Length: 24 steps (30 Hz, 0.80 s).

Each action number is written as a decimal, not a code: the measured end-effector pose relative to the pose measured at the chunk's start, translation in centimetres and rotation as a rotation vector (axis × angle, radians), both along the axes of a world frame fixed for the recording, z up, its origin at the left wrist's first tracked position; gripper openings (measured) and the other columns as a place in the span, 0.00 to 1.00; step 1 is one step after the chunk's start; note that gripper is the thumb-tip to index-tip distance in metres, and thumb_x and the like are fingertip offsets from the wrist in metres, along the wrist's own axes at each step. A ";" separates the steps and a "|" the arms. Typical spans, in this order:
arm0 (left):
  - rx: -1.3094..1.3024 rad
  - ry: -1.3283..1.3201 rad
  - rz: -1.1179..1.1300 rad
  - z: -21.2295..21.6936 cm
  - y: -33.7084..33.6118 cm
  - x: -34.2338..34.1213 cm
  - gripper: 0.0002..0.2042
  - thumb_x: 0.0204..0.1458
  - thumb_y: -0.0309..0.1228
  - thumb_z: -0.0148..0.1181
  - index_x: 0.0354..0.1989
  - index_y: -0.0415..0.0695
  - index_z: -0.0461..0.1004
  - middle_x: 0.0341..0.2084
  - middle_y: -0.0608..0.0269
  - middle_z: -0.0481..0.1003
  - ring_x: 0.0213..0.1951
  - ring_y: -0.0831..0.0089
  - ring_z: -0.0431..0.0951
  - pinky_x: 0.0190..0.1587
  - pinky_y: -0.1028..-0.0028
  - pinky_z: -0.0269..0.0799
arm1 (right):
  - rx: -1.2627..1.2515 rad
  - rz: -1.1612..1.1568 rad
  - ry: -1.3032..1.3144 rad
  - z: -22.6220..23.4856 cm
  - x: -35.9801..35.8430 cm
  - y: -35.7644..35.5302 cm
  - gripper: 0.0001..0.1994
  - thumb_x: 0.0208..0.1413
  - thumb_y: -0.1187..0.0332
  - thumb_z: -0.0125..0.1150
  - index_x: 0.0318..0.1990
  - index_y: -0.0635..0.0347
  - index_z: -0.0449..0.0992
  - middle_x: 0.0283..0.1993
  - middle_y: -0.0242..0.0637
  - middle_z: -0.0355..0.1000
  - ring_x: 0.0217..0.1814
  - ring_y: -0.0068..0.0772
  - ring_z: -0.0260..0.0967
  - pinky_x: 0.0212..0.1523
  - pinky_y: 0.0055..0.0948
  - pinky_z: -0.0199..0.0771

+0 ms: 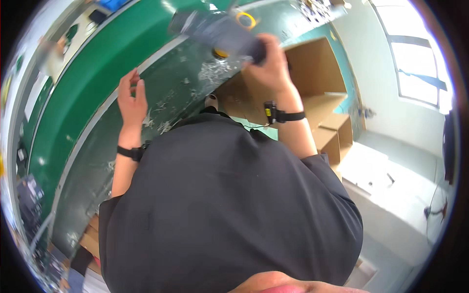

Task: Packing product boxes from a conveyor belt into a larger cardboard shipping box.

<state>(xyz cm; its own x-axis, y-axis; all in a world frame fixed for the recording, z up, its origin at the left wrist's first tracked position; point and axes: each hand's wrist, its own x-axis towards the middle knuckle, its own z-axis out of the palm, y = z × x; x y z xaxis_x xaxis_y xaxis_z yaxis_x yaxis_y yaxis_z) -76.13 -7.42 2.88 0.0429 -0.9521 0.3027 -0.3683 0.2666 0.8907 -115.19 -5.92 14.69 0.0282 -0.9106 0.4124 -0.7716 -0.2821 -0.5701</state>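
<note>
My right hand (271, 63) grips one end of a dark grey, long, flat package (212, 31). Motion smears it, so its exact kind cannot be made out; its far end points up and to the left. Just below that hand stands an open cardboard box (320, 68) with raised flaps. My left hand (132, 100) holds nothing; its fingers are apart and slightly bent, beside the pale edge of the green conveyor (105, 83). Both of my wrists wear black straps.
A yellow ring-shaped roll (245, 20) lies beyond the package, and another yellow round item (221, 53) is partly under it. Shreds of clear plastic (215, 71) litter the dark green floor. More cardboard boxes (337, 132) stand at my right. At far left, a blurred person (51, 56) is across the conveyor.
</note>
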 end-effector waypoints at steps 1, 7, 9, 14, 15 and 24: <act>0.141 0.026 -0.048 -2.2 -0.6 0.5 0.15 0.65 0.29 0.62 0.58 0.41 0.78 0.47 0.60 0.80 0.44 0.71 0.81 0.43 0.69 0.77 | -0.062 -0.132 0.085 1.5 -3.2 1.0 0.39 0.39 0.68 0.83 0.61 0.61 0.68 0.53 0.46 0.72 0.57 0.45 0.74 0.58 0.41 0.77; 0.856 -1.020 -0.996 -7.0 -0.2 -3.4 0.17 0.59 0.42 0.65 0.45 0.39 0.81 0.41 0.42 0.83 0.46 0.48 0.83 0.49 0.55 0.78 | 0.125 -0.817 -0.266 4.2 -25.6 9.5 0.38 0.49 0.59 0.81 0.62 0.73 0.67 0.56 0.49 0.76 0.55 0.36 0.75 0.56 0.32 0.77; 1.035 -0.830 -0.974 -7.4 1.1 -5.9 0.20 0.61 0.42 0.65 0.54 0.40 0.82 0.44 0.46 0.84 0.49 0.54 0.85 0.51 0.59 0.79 | 0.170 -0.850 -0.436 3.2 -28.3 10.2 0.33 0.53 0.57 0.77 0.61 0.66 0.69 0.50 0.40 0.77 0.44 0.34 0.78 0.44 0.29 0.80; 0.807 -0.709 -0.744 -4.2 1.5 -11.7 0.25 0.61 0.41 0.65 0.63 0.39 0.76 0.48 0.45 0.83 0.51 0.52 0.84 0.55 0.61 0.78 | 1.027 -1.186 -0.398 -5.0 -34.2 11.4 0.36 0.50 0.41 0.72 0.54 0.66 0.79 0.48 0.48 0.81 0.47 0.44 0.82 0.42 0.50 0.83; 0.806 -0.709 -0.749 -3.7 1.0 -12.4 0.25 0.61 0.41 0.65 0.63 0.39 0.76 0.48 0.45 0.83 0.51 0.52 0.84 0.55 0.61 0.78 | 1.093 -1.159 -0.453 -7.9 -35.2 12.0 0.31 0.52 0.40 0.70 0.50 0.60 0.83 0.44 0.44 0.83 0.46 0.39 0.82 0.41 0.46 0.82; 0.841 -0.713 -0.404 -4.8 2.6 -10.4 0.20 0.62 0.39 0.64 0.57 0.41 0.78 0.48 0.48 0.82 0.50 0.53 0.83 0.53 0.60 0.78 | 1.657 -0.934 -0.416 -27.9 -40.4 7.1 0.24 0.59 0.45 0.66 0.46 0.58 0.84 0.47 0.42 0.84 0.43 0.41 0.81 0.51 0.45 0.76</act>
